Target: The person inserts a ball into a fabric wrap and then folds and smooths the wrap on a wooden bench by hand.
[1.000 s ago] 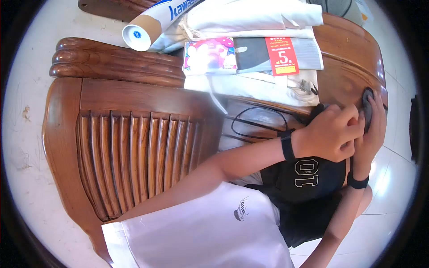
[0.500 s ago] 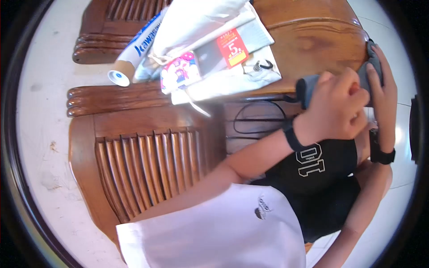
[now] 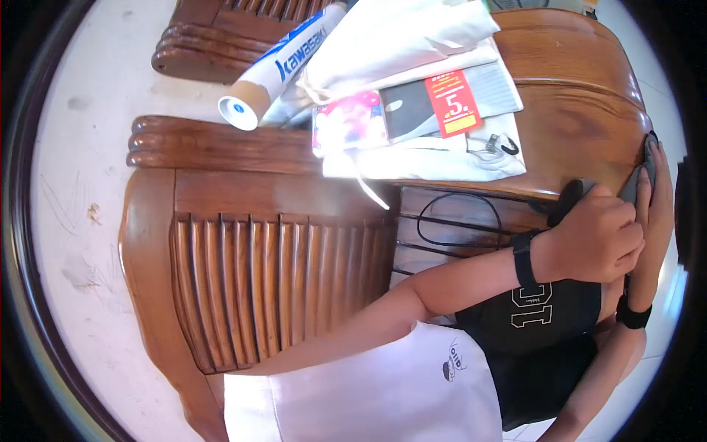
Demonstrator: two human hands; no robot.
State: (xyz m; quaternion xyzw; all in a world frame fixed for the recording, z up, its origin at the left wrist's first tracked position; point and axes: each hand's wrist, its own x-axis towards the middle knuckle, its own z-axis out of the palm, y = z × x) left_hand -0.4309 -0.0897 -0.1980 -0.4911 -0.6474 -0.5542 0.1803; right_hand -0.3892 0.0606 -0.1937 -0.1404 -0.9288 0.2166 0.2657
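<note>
My left hand [image 3: 593, 232], with a black band at the wrist, is closed in a fist around a grey cloth [image 3: 571, 200] whose darker end sticks out on the near side. My right hand [image 3: 654, 184], also banded in black, has its fingers over grey fabric at the rounded edge of the wooden surface [image 3: 582, 132]. Whether both hands hold one piece is hidden behind the left fist. Below them lies black clothing [image 3: 545, 302] with an outlined "101". The white shirt [image 3: 368, 405] fills the bottom.
On the wood lie a kawasaki tube [image 3: 291, 62], a white cloth bag [image 3: 405, 44], a packet with a red label [image 3: 453, 103] and a pink patterned packet [image 3: 350, 121]. A black cord loop [image 3: 460, 195] rests on slats beside a slatted wooden panel [image 3: 280, 287].
The view has shifted, so the things on the wood sit further right. My left hand has moved slightly down and right, nearer my right hand; less of the grey cloth shows between them.
</note>
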